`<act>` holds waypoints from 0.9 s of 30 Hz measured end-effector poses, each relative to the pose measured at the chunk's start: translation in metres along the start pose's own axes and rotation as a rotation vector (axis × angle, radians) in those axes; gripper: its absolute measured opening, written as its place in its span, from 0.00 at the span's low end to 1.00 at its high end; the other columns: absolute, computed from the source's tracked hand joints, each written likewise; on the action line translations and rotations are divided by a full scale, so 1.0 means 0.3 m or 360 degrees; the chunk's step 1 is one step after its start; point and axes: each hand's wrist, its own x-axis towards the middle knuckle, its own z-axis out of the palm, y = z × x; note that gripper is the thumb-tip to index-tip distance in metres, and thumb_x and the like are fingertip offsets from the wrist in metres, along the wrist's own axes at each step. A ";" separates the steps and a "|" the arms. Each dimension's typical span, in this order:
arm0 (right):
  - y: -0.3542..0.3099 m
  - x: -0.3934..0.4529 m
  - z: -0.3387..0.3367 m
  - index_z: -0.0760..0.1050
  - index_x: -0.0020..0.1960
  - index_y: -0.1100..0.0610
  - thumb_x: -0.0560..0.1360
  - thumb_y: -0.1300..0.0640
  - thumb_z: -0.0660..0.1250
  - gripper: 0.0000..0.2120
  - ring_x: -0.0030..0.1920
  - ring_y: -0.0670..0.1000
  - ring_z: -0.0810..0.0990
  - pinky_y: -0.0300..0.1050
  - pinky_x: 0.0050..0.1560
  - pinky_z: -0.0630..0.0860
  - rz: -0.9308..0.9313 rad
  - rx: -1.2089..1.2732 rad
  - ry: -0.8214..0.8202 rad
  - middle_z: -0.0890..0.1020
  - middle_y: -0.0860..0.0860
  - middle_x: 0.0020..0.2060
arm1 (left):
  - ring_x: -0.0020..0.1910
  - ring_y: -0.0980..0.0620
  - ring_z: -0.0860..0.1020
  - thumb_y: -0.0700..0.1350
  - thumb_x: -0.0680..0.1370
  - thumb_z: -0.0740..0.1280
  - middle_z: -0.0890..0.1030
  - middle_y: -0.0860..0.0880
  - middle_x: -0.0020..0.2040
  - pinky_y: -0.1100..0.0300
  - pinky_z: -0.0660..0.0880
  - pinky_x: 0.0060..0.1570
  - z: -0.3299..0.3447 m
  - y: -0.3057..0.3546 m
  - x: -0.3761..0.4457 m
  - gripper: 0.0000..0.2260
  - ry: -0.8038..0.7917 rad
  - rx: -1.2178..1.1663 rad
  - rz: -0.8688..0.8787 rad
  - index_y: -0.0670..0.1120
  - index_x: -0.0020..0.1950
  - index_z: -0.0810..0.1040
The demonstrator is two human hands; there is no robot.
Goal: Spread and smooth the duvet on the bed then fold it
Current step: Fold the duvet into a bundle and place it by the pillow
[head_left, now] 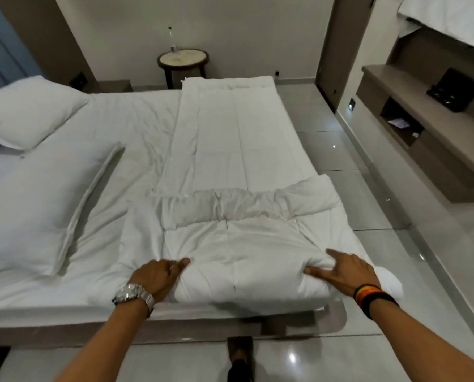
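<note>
A white duvet (230, 139) lies as a long folded strip down the right side of the bed (136, 125). Its near end is doubled back into a thick bundle at the bed's front edge. My left hand (158, 277), with a silver watch on the wrist, grips the left side of that bundle, fingers curled into the fabric. My right hand (340, 271), wearing coloured wristbands, pinches the bundle's right corner between thumb and fingers.
Two white pillows (34, 188) lie on the bed's left half. A small round side table (182, 60) with a bottle stands by the far wall. A wall-mounted shelf unit (423, 128) lines the right. Glossy tiled floor (368, 194) runs between the bed and shelf; my foot (240, 359) shows below.
</note>
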 end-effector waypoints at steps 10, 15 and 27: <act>0.090 -0.212 -0.043 0.74 0.72 0.42 0.49 0.06 0.55 0.62 0.62 0.59 0.83 0.53 0.62 0.76 -0.0083 -0.0088 0.0036 0.86 0.54 0.61 | 0.49 0.42 0.83 0.78 0.75 0.39 0.86 0.44 0.51 0.52 0.72 0.46 -0.020 0.037 -0.203 0.43 0.0029 0.0150 -0.0015 0.51 0.50 0.85; -0.053 0.054 -0.216 0.75 0.69 0.46 0.50 0.06 0.54 0.62 0.54 0.59 0.85 0.54 0.56 0.77 -0.0230 -0.0103 0.0248 0.84 0.49 0.47 | 0.46 0.39 0.82 0.76 0.79 0.40 0.87 0.42 0.51 0.51 0.71 0.43 -0.166 0.053 0.054 0.41 0.0322 0.0253 0.0044 0.52 0.57 0.86; -0.350 0.983 -0.231 0.75 0.58 0.48 0.56 0.09 0.54 0.51 0.50 0.57 0.83 0.51 0.49 0.75 -0.0291 -0.0333 0.0130 0.84 0.50 0.46 | 0.50 0.35 0.84 0.64 0.86 0.51 0.87 0.39 0.50 0.46 0.77 0.48 -0.246 0.127 0.884 0.29 0.0652 0.0084 0.0014 0.45 0.66 0.82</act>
